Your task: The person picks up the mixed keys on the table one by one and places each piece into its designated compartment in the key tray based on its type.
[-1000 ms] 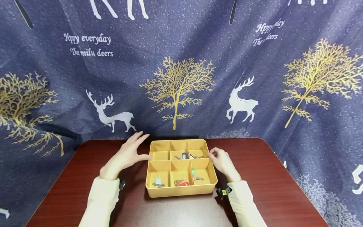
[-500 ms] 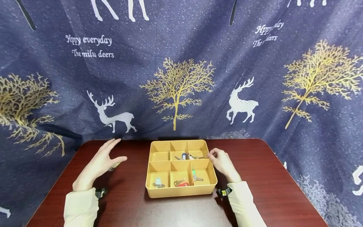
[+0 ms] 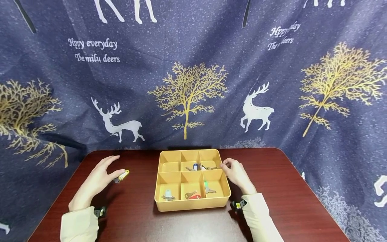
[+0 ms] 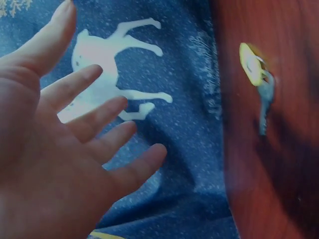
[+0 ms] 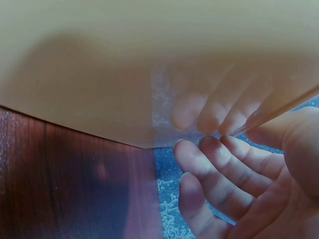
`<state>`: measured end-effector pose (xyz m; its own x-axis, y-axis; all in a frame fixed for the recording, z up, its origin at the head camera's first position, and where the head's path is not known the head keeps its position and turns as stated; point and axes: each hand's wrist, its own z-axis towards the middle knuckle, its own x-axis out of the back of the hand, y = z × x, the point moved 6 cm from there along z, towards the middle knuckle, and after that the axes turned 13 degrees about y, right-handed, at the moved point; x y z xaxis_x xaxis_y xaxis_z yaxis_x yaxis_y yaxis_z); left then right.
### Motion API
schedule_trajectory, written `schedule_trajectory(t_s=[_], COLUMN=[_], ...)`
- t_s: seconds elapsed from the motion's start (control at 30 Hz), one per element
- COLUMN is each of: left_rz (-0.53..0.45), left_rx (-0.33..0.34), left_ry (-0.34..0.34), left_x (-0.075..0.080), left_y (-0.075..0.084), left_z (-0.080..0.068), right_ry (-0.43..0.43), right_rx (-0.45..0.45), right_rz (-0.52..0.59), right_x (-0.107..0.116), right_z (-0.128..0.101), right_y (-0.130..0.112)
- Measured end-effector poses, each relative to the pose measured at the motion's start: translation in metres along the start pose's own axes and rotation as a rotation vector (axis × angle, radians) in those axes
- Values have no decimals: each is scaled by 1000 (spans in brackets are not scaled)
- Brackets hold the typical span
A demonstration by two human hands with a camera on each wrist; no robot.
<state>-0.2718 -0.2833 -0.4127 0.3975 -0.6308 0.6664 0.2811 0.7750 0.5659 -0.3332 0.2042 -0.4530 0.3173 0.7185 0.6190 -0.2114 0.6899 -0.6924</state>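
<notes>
The left hand (image 3: 95, 181) hovers over the counter (image 3: 136, 215) with its fingers (image 4: 99, 117) spread apart and straight, gripping nothing. Just off the thumb tip lies a key with a yellow tag (image 3: 122, 175), flat on the wood and apart from the skin in the left wrist view. The right hand (image 3: 237, 174) is at the far right wall of the yellow divided tray (image 3: 193, 203). Its fingers (image 5: 219, 169) curl against the plastic, and the thumb seems to pinch the rim from the other side, though the close view is too blurred to be sure.

Judging by how things lie, the sorting is well along. Five keys sit in compartments: one with a blue tag (image 3: 195, 166) in the back middle, a plain one (image 3: 210, 167) back right, a pale blue-tagged one (image 3: 168, 195) front left, a red-tagged one (image 3: 193, 195) front middle, and a green-tagged one (image 3: 207, 187) front right. The back left compartment holds nothing, and the yellow-tagged key remains outside the tray.

The dark blue backdrop (image 3: 193, 67) behind the counter (printed with gold trees and white deer) reads "Happy everyday" and "The milu deers" — folds hide part of the lettering on the right.
</notes>
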Motion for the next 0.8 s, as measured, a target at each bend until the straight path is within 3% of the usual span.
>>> schedule_trajectory(t_s=[0.37, 0.6, 0.8], left_rz=[85, 157, 216], left_rx=[102, 101, 162], left_ry=[-122, -169, -218], left_x=[-11, -19, -21], left_y=[-34, -43, -49], left_z=[-15, -21, -21], right_ry=[-15, -20, -6], right_rx=[-23, -29, -14], right_rz=[19, 38, 40], right_x=[0, -2, -1], right_z=[-5, -8, -4], right_y=[2, 5, 0])
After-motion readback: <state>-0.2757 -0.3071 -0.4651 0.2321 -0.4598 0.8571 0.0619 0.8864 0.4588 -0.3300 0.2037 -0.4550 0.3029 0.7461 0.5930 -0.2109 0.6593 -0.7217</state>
